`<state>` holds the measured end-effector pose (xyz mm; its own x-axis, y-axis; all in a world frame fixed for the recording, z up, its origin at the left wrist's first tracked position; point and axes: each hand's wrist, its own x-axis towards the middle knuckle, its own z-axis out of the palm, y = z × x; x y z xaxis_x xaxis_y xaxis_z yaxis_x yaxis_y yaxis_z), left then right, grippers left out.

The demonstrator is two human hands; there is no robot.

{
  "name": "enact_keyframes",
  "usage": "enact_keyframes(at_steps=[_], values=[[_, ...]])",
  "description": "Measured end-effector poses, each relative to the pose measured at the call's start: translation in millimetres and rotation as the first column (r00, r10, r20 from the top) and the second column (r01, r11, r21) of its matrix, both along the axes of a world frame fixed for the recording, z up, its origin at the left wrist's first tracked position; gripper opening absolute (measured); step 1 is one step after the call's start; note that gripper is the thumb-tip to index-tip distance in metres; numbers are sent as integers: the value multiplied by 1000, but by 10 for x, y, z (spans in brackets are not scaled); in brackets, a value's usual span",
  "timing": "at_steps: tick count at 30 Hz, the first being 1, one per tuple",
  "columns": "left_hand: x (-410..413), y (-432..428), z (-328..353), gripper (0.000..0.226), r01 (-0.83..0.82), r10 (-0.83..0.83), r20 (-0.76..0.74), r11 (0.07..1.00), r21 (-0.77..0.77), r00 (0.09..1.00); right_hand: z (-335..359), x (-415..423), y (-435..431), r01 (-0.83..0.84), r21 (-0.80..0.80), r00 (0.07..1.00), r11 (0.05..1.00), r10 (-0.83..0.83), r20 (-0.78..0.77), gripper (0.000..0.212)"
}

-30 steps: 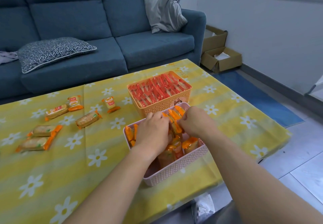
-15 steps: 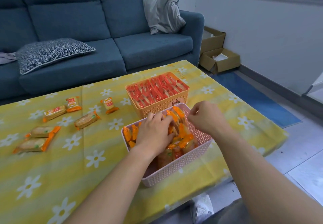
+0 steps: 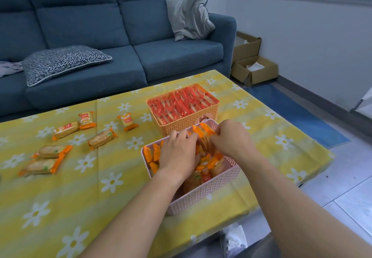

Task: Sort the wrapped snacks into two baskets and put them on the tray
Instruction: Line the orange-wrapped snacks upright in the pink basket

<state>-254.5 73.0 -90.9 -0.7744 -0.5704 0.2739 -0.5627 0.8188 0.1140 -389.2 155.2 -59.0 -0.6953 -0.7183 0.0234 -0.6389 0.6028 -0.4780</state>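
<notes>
Since my left hand [image 3: 178, 157] covers much of the pink basket [image 3: 203, 195], I cannot tell its grip among the orange snacks [image 3: 199, 131]; my right hand [image 3: 231, 140] pinches their wrappers. Behind stands the full orange basket [image 3: 185, 125]; six loose packs [image 3: 101, 138] lie on the desk [image 3: 100, 207].

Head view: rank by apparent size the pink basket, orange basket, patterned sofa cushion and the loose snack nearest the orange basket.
1. pink basket, nearest the camera
2-3. orange basket and patterned cushion: look alike, unranked
4. loose snack

Pink basket [image 3: 203, 193] perforated plastic; orange wrappers [image 3: 203, 134] glossy; tablecloth [image 3: 84, 193] smooth.
</notes>
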Motion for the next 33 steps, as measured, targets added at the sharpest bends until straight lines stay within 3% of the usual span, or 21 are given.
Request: enact_keyframes(at_steps=[4,9,11,14,16,18,20,24,27,31,33], values=[[-53,52,25,41,-49,49,-5,999,-19,999,-39,3,-12,-75,48,987,996,67,145,23],[-101,61,55,41,124,-124,9,992,-14,992,10,-45,-1,-146,-11,900,989,137,414,30],[-93,39,55,30,131,-130,37,991,-17,991,44,-82,31,-146,34,914,989,122,386,24],[-87,20,50,19,102,-102,24,995,-5,995,100,-107,106,-155,104,977,982,138,160,17],[-95,21,45,19,96,-96,10,995,3,995,149,-94,161,-297,143,942,944,264,209,20],[-97,19,37,22,87,-87,4,996,31,996,184,-43,225,-471,282,865,836,375,334,25],[-91,11,36,23,72,-72,6,996,59,997,164,-27,255,-522,394,846,756,403,348,24],[-85,3,21,24,64,-64,5,996,56,998,162,-67,258,-375,348,927,859,345,148,4],[-90,-7,11,28,61,-62,8,997,51,998,230,-110,246,-129,146,991,981,133,-23,14],[-101,-34,-2,33,44,-47,26,993,111,999,260,-131,208,48,24,998,999,-49,36,30],[-104,-48,-2,33,44,-48,27,990,135,998,254,-138,186,93,-5,994,996,-92,54,27]])
